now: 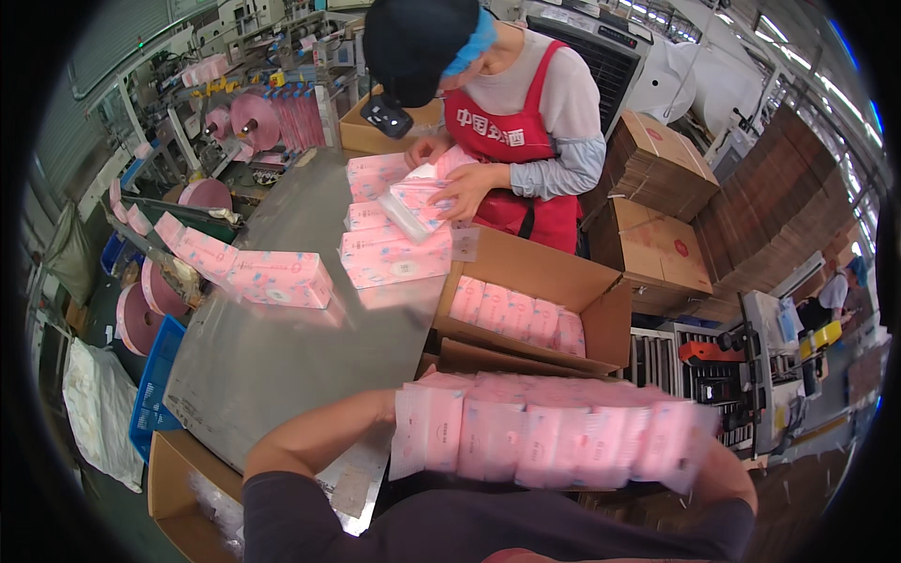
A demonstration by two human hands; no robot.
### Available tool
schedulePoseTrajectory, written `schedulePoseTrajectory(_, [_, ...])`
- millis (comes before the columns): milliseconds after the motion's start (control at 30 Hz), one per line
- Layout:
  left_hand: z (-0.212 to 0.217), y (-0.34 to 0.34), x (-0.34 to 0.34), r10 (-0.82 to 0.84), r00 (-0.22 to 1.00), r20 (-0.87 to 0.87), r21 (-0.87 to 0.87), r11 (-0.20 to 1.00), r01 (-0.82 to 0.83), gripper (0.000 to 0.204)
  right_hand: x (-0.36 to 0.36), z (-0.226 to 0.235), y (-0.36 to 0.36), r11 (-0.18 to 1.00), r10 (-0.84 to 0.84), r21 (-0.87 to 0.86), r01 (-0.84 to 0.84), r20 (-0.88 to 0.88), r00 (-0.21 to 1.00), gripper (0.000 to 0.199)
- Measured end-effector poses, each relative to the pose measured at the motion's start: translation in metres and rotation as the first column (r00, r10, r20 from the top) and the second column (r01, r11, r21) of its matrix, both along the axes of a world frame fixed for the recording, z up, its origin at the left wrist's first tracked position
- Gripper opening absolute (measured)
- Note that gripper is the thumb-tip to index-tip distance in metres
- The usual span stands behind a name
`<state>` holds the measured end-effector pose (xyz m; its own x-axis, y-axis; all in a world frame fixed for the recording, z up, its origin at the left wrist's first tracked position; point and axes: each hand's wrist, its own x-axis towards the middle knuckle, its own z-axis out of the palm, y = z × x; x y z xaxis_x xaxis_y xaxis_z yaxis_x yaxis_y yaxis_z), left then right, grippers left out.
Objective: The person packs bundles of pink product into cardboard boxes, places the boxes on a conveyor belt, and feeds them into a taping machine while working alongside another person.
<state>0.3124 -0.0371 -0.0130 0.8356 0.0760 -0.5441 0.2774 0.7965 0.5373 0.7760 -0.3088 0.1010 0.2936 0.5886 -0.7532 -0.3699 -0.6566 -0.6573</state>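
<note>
A long row of pink plastic-wrapped packs (535,432), which look like tissue packs, spans the space in front of my chest. My left forearm (328,427) reaches its left end and my right forearm (727,474) its right end. The row is squeezed between my two hands, whose fingers are mostly hidden behind the packs; the right end is blurred. Just beyond it stands an open cardboard carton (601,324) with similar packs (516,314) lined up inside. The held row overlaps the carton's near side in view.
A co-worker in a red apron (502,131) handles a pack across the metal table (291,375). More packs (282,279) stand on it. Stacked cartons (657,244) and a roller conveyor (652,361) are at right. A blue crate (155,385) and an open box (178,488) are at left.
</note>
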Motion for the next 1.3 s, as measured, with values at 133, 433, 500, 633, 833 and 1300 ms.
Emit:
schedulePoseTrajectory(133, [-0.047,0.016,0.038,-0.201,0.949,-0.244,0.515,0.802,0.303,0.077,0.045,-0.127,-0.012,0.935,0.131,-0.318,-0.155,-0.096,0.987,0.023])
schedulePoseTrajectory(433, [-0.111,-0.066,0.07,-0.413,0.46,-0.786,0.617,-0.584,0.528,0.092,-0.044,-0.299,-0.017,0.593,0.619,-0.462,-0.66,0.785,0.006,0.081])
schedulePoseTrajectory(500, [-0.156,-0.091,0.066,-0.368,0.559,-0.743,0.648,-0.608,0.46,0.09,-0.054,-0.327,-0.036,0.275,0.544,-0.488,-0.828,0.789,-0.284,0.087])
schedulePoseTrajectory(633, [-0.211,-0.142,0.041,-0.302,0.543,-0.784,0.618,-0.465,0.634,0.085,-0.135,-0.269,-0.045,0.03,0.698,-0.555,-0.831,0.607,-0.38,0.079])
schedulePoseTrajectory(833, [-0.137,-0.106,0.035,-0.488,0.68,-0.548,0.798,-0.059,0.6,0.055,-0.147,-0.323,-0.048,-0.039,0.799,-0.494,-0.869,0.506,-0.324,0.069])
schedulePoseTrajectory(1300, [0.064,0.221,-0.155,0.763,0.358,-0.539,0.794,0.317,0.52,0.079,-0.337,-0.093,0.257,0.151,0.396,0.059,-0.987,0.911,0.115,0.057])
